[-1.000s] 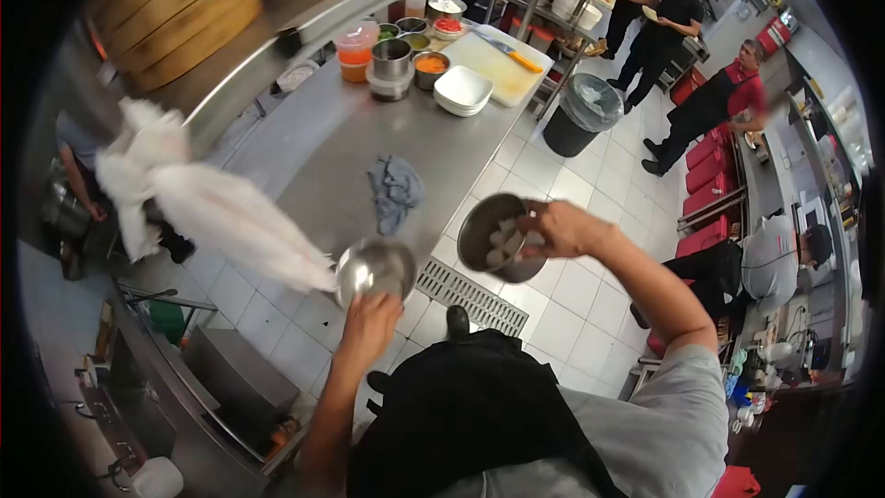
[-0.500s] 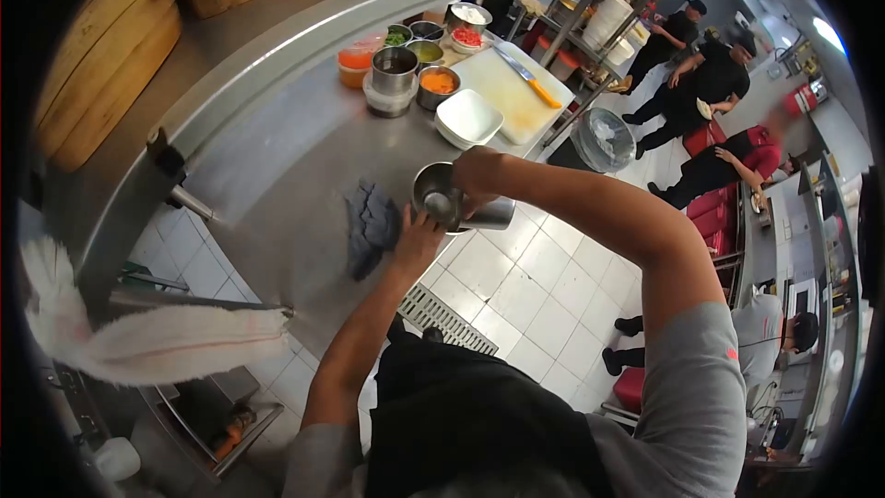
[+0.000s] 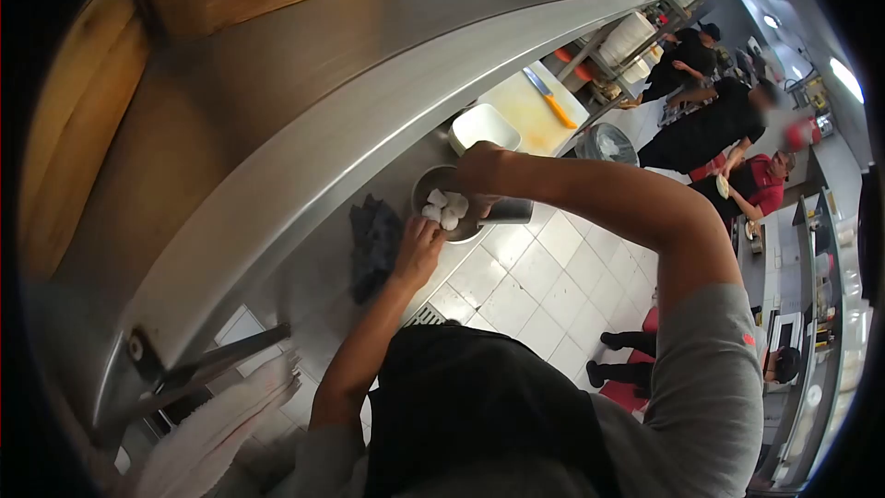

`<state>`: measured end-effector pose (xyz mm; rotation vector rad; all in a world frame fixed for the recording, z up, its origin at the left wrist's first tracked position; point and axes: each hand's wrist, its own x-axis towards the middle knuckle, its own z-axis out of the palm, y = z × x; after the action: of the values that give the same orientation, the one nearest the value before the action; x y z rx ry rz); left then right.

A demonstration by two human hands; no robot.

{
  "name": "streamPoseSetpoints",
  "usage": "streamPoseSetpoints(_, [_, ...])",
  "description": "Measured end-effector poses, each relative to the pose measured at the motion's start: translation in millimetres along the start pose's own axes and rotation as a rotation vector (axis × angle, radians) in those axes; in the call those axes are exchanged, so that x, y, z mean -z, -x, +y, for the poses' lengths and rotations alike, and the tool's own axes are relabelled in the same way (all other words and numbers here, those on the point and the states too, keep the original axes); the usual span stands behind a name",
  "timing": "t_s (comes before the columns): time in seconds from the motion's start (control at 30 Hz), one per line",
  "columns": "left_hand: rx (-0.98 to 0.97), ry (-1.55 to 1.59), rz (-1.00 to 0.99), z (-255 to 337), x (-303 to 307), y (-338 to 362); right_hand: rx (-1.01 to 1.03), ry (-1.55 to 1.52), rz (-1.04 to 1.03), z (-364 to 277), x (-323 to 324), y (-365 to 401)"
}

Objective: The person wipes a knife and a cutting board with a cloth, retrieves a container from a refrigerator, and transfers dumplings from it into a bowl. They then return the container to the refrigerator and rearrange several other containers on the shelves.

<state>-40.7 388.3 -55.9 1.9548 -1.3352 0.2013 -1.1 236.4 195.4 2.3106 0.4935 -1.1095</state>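
A round metal bowl (image 3: pixel 421 192) stands by the counter's front edge, with several white pieces (image 3: pixel 450 207) in it. My left hand (image 3: pixel 419 254) is at its near left rim, fingers closed together beside the white pieces; what they grip is unclear. Over the right rim, my right hand (image 3: pixel 484 171) is curled, its grip mostly hidden. A dark metal cylinder (image 3: pixel 507 212) shows just below my right wrist. Left of the bowl lies a crumpled dark cloth (image 3: pixel 373 244). Beyond my right hand is a white square dish (image 3: pixel 484 126).
An orange-handled knife (image 3: pixel 558 111) lies on a pale cutting board (image 3: pixel 525 101). A raised metal shelf (image 3: pixel 304 101) crosses the near left. Right of the counter stand a lined bin (image 3: pixel 607 143) and several people. A white cloth (image 3: pixel 217 429) hangs at lower left.
White pieces now show inside the bowl, where a metal cup's mouth was before. The view has shifted, so the raised shelf covers the small food containers. People in the background have moved.
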Motion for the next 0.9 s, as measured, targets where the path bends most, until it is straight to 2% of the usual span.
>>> streamPoseSetpoints(0.07, [0.026, 0.067, 0.006, 5.3, 7.6, -3.6, -0.031, -0.048, 0.033, 9.6, -5.2, 20.5])
streamPoseSetpoints(0.13, [0.239, 0.033, 0.131, 26.9, 34.4, -5.5, -0.067, -0.147, 0.112, 20.7, -23.4, 43.7])
streamPoseSetpoints(0.17, [0.242, 0.021, 0.131, 31.9, 37.4, -3.6, -0.058, -0.22, 0.134, 27.0, -31.7, 58.3])
streamPoseSetpoints(0.23, [0.455, 0.136, 0.238, 41.0, 36.0, -3.1, -0.042, -0.293, 0.165, 39.2, -62.2, 82.7])
streamPoseSetpoints(0.27, [0.559, 0.271, 0.215, 44.8, 31.9, -4.8, -0.046, -0.316, 0.308, 44.8, -82.6, 94.5])
streamPoseSetpoints(0.3, [0.566, 0.258, 0.226, 36.3, 18.7, -2.9, -0.046, -0.337, 0.453, 50.2, -102.5, 106.0])
streamPoseSetpoints(0.37, [0.609, 0.061, 0.116, 15.3, -11.9, 1.1, -0.006, -0.514, 0.738, 52.1, -147.4, 122.5])
streamPoseSetpoints(0.4, [0.69, -0.008, 0.117, 22.5, -8.9, -11.3, 0.106, -0.509, 0.899, 59.8, -182.2, 116.7])
streamPoseSetpoints(0.43, [0.701, -0.024, 0.135, 24.2, -10.5, -22.1, 0.107, -0.635, 0.887, 56.8, -191.9, 128.9])
streamPoseSetpoints(0.53, [0.832, -0.092, 0.144, 21.3, -7.2, -55.2, 0.265, -0.761, 1.142, 53.5, -241.5, 116.1])
streamPoseSetpoints(0.6, [0.786, -0.067, 0.3, 28.2, 0.9, -65.4, 0.3, -0.808, 1.159, 46.8, -259.7, 109.0])
streamPoseSetpoints(0.63, [0.821, -0.088, 0.306, 40.3, 1.9, -57.6, 0.311, -0.845, 1.183, 43.7, -267.0, 103.6])
streamPoseSetpoints(0.73, [0.802, -0.209, 0.567, 91.0, 12.7, -24.3, 0.416, -0.863, 1.247, 32.6, -283.0, 85.0])
streamPoseSetpoints(0.8, [0.983, -0.085, 0.577, 129.6, -4.3, 51.3, 0.499, -0.915, 1.299, 20.5, -294.4, 66.1])
streamPoseSetpoints(0.83, [1.086, -0.153, 0.565, 153.1, -22.4, 103.9, 0.545, -0.943, 1.241, 17.8, -298.5, 57.3])
streamPoseSetpoints(0.87, [1.046, -0.249, 0.593, 181.1, -37.8, 155.6, 0.606, -0.971, 1.184, 13.8, -301.3, 45.8])
streamPoseSetpoints(0.9, [1.358, -0.117, 0.597, 224.6, -53.0, 200.2, 0.662, -0.932, 1.264, 8.5, -299.0, 38.5])
